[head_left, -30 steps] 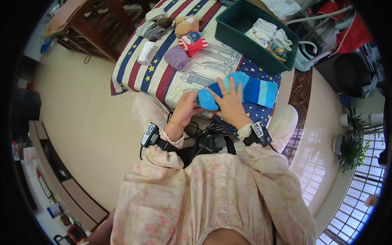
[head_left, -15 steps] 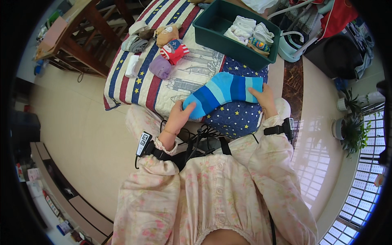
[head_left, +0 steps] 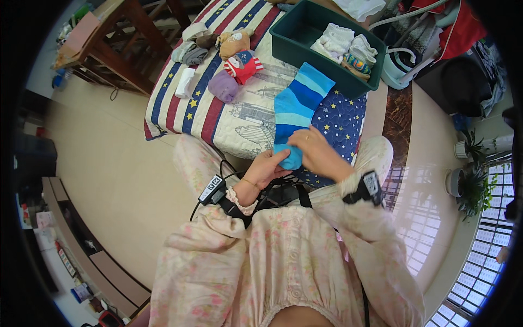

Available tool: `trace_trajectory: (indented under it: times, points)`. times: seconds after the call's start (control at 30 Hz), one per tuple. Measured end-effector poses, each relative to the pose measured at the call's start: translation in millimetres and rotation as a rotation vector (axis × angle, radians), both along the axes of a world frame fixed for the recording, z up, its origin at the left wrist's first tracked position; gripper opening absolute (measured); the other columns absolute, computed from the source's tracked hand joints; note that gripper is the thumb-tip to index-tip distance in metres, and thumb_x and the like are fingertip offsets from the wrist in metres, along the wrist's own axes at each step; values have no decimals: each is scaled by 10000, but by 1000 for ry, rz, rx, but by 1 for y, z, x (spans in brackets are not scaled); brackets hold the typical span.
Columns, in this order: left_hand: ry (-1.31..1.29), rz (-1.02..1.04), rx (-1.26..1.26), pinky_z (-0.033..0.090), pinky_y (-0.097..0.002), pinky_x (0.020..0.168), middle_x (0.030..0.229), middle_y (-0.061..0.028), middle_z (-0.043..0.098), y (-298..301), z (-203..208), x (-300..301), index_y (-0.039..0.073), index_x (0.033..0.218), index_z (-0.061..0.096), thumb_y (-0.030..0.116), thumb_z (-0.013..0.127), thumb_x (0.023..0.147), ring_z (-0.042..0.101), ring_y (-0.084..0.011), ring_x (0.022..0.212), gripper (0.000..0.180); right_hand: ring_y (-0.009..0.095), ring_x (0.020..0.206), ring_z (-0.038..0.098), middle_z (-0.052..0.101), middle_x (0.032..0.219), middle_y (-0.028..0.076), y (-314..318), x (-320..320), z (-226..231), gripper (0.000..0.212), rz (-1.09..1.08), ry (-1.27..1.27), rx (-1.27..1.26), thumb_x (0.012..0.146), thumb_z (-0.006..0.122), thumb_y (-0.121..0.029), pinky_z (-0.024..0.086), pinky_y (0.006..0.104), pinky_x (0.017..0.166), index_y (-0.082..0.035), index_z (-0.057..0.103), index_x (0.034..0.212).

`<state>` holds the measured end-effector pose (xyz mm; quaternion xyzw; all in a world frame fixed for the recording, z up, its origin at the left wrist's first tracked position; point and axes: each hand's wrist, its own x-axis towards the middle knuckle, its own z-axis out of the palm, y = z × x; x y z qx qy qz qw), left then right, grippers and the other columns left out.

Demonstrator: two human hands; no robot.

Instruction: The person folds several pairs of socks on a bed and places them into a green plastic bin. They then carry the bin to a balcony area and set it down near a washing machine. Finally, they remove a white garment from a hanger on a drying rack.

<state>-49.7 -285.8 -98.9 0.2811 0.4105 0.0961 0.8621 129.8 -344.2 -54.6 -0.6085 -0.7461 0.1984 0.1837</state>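
Near the edge of the quilt (head_left: 218, 125), a sock (head_left: 297, 98)
Left hand (head_left: 265, 168) pinches its toe, right hand (head_left: 318, 152) grips beside; a slackened pinch could let it slip.

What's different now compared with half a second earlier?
The blue striped sock has turned from lying crosswise to pointing away, its cuff far, its toe near the person. The right hand let go of the cuff and moved to the toe end; the left hand still holds the toe. The green bin and purple bundle stayed put.
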Motion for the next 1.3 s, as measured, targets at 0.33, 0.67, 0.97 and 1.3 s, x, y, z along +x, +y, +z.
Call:
trace_trajectory:
  times: [0.33, 0.67, 0.97, 1.3]
  points:
    - [68, -18, 358, 524, -264, 622, 821, -77, 672, 7, 41, -14, 35, 877, 592, 250, 649, 880, 654, -196, 715, 223, 260, 1117, 479, 578, 1115, 48, -20, -22, -48, 187, -314, 307, 322, 751, 681, -109, 300, 409, 999, -67, 687, 933]
    - [0, -304, 2048, 442, -406, 877, 1077, -114, 563, 15, 8, 8, 30, 1059, 555, 28, 673, 674, 543, -308, 1009, 402, 282, 908, 508, 565, 997, 86, 1, -31, -39, 284, -806, 366, 236, 801, 703, -226, 418, 406, 764, -17, 621, 976]
    - [-20, -349, 1805, 461, -394, 818, 1033, -138, 577, 47, 11, 23, 47, 1076, 555, 38, 638, 771, 562, -342, 948, 316, 215, 1044, 523, 562, 1074, 36, -16, -10, -36, 406, -383, -50, 457, 759, 708, -186, 227, 469, 1043, -109, 588, 1140]
    - [126, -152, 2004, 441, -400, 819, 1012, -115, 574, 61, 18, 32, 52, 1010, 595, 160, 718, 724, 525, -321, 932, 329, 272, 1006, 527, 604, 1010, 69, 15, 9, -36, 346, -581, 184, 303, 804, 690, -275, 280, 421, 976, -100, 580, 1081]
